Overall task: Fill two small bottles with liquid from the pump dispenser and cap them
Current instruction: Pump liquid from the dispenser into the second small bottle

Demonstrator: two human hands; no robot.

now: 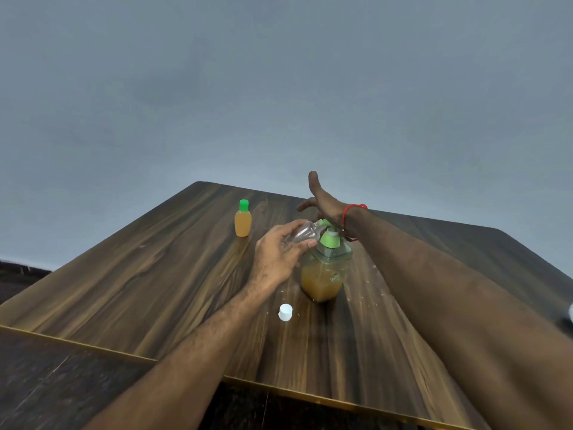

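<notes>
The pump dispenser (324, 274) stands mid-table, a clear square bottle half full of orange liquid with a green pump head. My left hand (279, 252) holds a small clear empty bottle (302, 234) tilted on its side, its mouth at the green spout. Over the pump head rests my right hand (322, 203), palm down with fingers spread; a red thread circles the wrist. A second small bottle (242, 219), full of orange liquid and closed by a green cap, stands upright at the far left. A loose white cap (285, 312) lies on the table near the dispenser's base.
The dark wooden table (139, 290) has a light front edge and ends at a far corner before a grey wall. Small crumbs or drops dot the surface to the right of the dispenser. Dark floor shows below the front edge.
</notes>
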